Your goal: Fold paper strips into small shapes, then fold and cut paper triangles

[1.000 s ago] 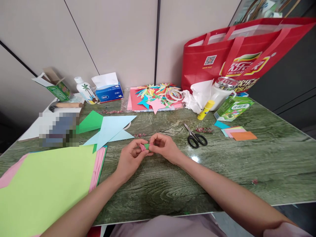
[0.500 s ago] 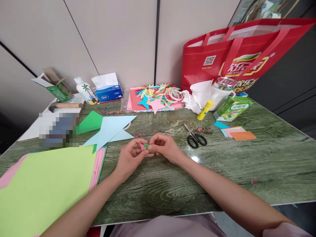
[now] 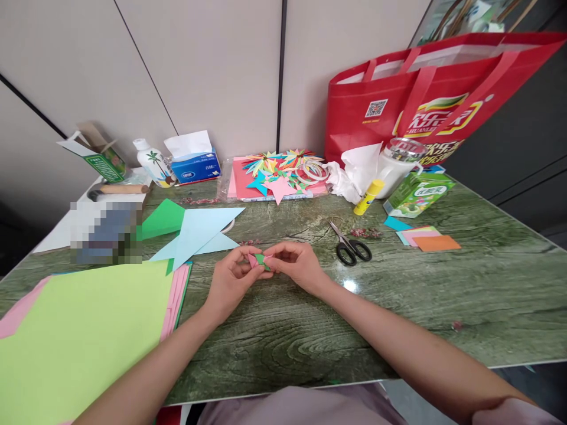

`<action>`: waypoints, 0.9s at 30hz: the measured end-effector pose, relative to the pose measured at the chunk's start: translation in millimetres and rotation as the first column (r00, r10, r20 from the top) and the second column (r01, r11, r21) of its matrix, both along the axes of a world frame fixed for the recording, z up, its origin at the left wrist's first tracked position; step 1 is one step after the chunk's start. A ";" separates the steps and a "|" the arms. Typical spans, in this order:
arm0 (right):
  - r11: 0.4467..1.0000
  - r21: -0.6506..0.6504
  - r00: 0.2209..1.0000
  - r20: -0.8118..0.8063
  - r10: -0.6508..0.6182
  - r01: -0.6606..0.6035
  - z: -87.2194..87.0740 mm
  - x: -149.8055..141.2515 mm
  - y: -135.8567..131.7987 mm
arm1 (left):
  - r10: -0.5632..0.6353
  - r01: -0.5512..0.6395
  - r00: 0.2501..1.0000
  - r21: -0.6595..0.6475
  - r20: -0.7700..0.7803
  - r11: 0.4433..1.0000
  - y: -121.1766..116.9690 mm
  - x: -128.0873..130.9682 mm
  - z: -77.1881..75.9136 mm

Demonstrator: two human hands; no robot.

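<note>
Between my two hands is a small folded piece of pink and green paper (image 3: 259, 260), partly covered by my fingers. My left hand (image 3: 233, 277) pinches its left side between thumb and fingers. From the right, my right hand (image 3: 296, 265) grips the other side, thumb on top. Both hands are just above the table, their fingertips nearly meeting. Black-handled scissors (image 3: 349, 247) lie to the right of my right hand, blades pointing away. Light blue folded paper (image 3: 204, 227) and a green sheet (image 3: 163, 218) lie beyond my left hand.
Lime green paper (image 3: 88, 330) covers a stack at the left. Colored paper stars (image 3: 279, 188) lie at the back, near a glue stick (image 3: 368, 198), a white mug (image 3: 396, 168) and a green carton (image 3: 419, 195). Small paper pieces (image 3: 436, 242) sit at right. A red bag (image 3: 354, 124) stands behind.
My right thumb has shifted slightly on the paper, and more of the green shows between my fingers. Both hands keep their grip, and the paper has moved slightly left.
</note>
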State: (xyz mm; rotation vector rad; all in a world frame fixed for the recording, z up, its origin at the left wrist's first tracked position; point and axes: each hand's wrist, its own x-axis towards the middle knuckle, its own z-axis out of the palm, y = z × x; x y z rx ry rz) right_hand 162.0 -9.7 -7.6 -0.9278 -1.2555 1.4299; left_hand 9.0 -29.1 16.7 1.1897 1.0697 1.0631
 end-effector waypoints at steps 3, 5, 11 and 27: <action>1.000 -0.009 1.000 0.010 0.004 -0.004 -0.4 0.5 0.5 | -0.009 0.009 1.000 0.002 0.000 1.000 -0.3 0.8 1.4; 1.000 -0.025 1.000 0.021 0.015 -0.014 0.0 1.2 1.3 | -0.015 0.015 1.000 0.003 0.003 1.000 -0.3 1.1 1.9; 0.994 -0.112 0.999 0.028 0.019 -0.016 2.2 0.9 1.8 | -0.016 0.016 1.000 -0.004 0.005 1.000 0.5 1.6 -0.4; 0.998 0.057 0.995 0.100 -0.028 0.023 -3.6 0.1 -2.9 | -0.092 0.112 0.983 -0.122 0.158 0.986 5.5 -4.9 -4.4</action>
